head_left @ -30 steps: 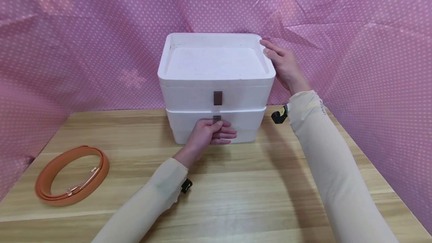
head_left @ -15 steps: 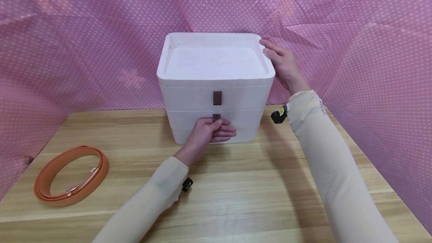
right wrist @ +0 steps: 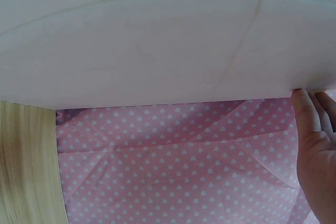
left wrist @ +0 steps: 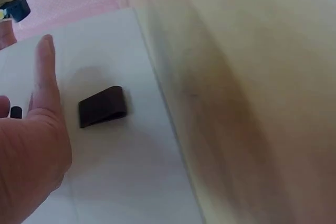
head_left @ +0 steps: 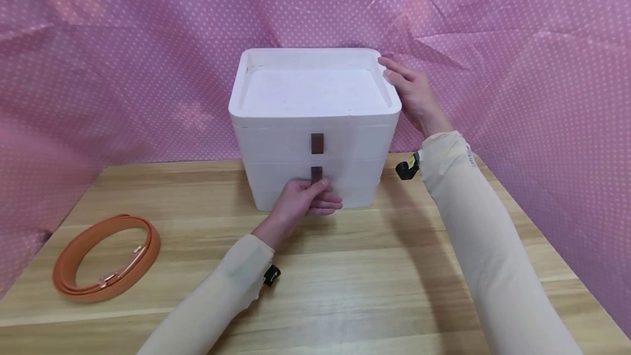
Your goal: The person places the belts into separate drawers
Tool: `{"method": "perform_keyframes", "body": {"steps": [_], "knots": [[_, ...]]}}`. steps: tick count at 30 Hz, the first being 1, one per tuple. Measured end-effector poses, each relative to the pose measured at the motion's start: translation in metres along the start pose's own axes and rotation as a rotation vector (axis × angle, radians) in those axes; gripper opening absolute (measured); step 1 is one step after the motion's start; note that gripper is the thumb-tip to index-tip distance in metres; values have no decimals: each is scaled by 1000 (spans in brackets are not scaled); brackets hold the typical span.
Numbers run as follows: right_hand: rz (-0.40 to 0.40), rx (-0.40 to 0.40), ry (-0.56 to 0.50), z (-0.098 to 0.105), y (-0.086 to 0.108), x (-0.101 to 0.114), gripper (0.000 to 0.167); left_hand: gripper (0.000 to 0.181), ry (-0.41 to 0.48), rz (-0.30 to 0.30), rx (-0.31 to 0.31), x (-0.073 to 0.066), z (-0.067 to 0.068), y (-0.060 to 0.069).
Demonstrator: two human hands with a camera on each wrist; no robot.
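Observation:
A white drawer box [head_left: 315, 92] stands against the back cloth, its drawer fronts flush in the head view. The upper brown pull tab [head_left: 317, 143] hangs in full view. Just below the second pull tab [head_left: 316, 173], my left hand [head_left: 307, 201] lies close to the front with fingers extended and thumb near the tab's end. In the left wrist view a lower pull tab [left wrist: 102, 107] shows beyond the fingers; the hand hides it from the head view. My right hand [head_left: 416, 95] rests its fingers against the box's right side near the top rim.
An orange coiled belt [head_left: 105, 259] with a metal buckle lies at the left of the wooden table [head_left: 345, 289]. Pink dotted cloth [head_left: 148, 70] surrounds the back and sides. Black wrist cameras [head_left: 408, 167] sit at both sleeves.
The middle drawer, slightly out a second ago, has slid back flush. My left hand has then shifted slightly down along the front. The right hand stays in place.

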State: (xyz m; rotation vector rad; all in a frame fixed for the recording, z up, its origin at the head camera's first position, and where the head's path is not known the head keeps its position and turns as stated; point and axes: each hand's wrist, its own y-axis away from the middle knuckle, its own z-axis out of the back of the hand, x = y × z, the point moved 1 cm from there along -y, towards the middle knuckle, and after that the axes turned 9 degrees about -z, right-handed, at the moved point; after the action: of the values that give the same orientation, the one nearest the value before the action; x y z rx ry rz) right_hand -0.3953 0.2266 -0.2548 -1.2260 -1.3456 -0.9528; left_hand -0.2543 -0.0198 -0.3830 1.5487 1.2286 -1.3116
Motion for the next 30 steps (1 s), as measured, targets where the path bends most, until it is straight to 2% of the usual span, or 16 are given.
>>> {"method": "perform_keyframes", "body": {"steps": [2,6,8,11,16,26,30], "knots": [[0,4,3,-1,0,0,43,35,-23,28,12,4,3,1],[-2,4,6,-2,0,0,43,34,-46,104,78,11,7,3],[-3,4,7,-2,0,0,43,33,-27,154,108,14,9,4],[2,7,3,-2,0,-1,43,34,16,225,118,20,10,5],[15,5,9,0,1,-1,44,32,47,263,96,25,9,4],[4,9,42,0,3,1,44,36,-35,321,16,22,10,8],[-6,8,36,1,3,1,44,36,-52,335,7,20,11,6]]}}
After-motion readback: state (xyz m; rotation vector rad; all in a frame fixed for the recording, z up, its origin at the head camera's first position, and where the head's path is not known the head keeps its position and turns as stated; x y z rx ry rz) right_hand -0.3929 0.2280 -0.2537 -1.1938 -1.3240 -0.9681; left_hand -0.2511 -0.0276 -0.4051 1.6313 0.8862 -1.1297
